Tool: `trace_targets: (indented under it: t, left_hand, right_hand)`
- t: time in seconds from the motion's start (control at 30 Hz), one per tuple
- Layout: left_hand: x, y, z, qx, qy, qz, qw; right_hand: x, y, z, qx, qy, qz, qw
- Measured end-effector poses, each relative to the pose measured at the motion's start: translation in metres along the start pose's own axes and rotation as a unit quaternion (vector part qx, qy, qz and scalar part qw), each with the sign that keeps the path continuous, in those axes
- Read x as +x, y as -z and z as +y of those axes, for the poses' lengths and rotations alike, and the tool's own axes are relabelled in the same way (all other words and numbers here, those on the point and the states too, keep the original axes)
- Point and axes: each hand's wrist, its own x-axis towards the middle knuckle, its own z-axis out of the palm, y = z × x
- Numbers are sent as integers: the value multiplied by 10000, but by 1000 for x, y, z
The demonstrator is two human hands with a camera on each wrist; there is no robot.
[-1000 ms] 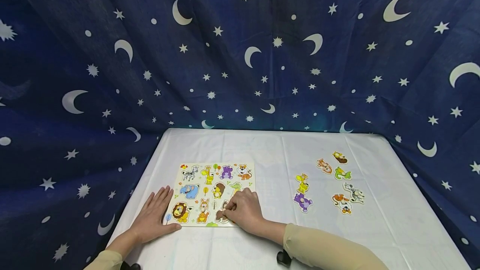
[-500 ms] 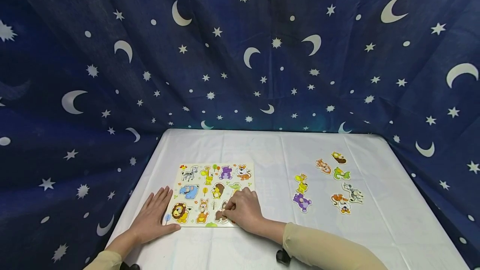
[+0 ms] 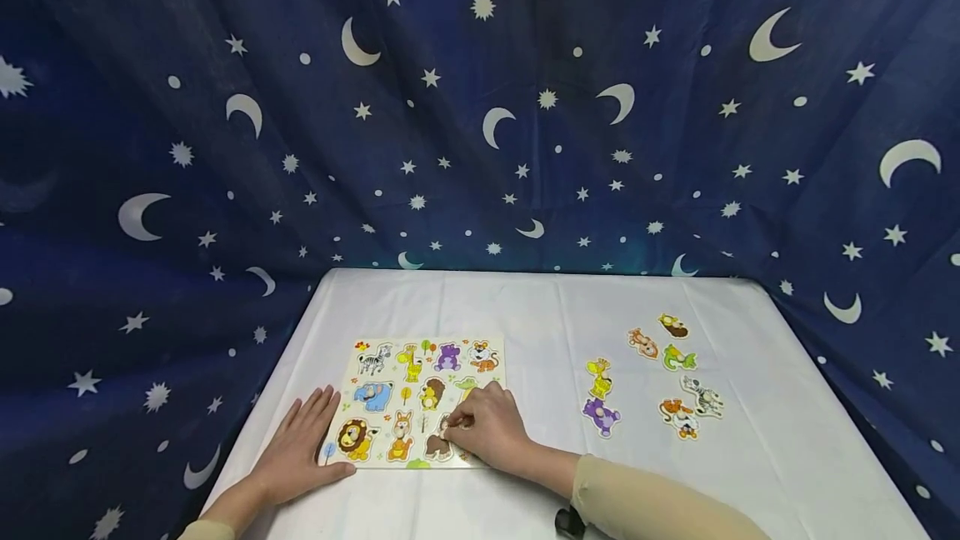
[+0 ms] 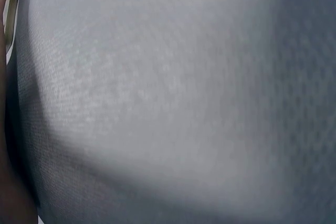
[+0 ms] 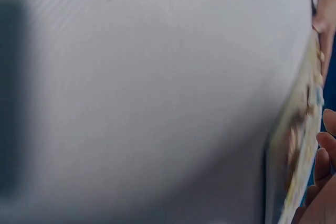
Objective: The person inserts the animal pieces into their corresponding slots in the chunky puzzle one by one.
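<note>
Brown puzzle piece [image 3: 438, 444] pinched by right hand [image 3: 486, 427]; left hand [image 3: 300, 447] flat beside puzzle board [image 3: 420, 400].

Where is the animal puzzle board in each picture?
Head view: the puzzle board lies on the table's left part, between the two hands.
Left wrist view: not in it; only white cloth shows.
Right wrist view: the board's blurred edge runs down the right side.
Shared landmark: the white tablecloth, also.
</note>
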Motion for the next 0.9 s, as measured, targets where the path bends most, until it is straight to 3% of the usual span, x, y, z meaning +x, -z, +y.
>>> trace_targets:
  t: [0.2, 0.33, 0.57, 0.9]
  left_hand:
    - [-4, 1, 2, -15, 80, -38, 10000]
    - [-4, 1, 2, -1, 54, -17, 10000]
    - [-3, -2, 0, 18, -51, 160, 9999]
    - [-2, -2, 0, -44, 54, 1, 10000]
  right_hand:
    - [2, 28, 19, 180, -22, 496, 9986]
    - [5, 54, 35, 334, -267, 834, 9956]
    - [7, 97, 59, 404, -819, 1051, 9903]
    - [6, 141, 87, 392, -1071, 1427, 9832]
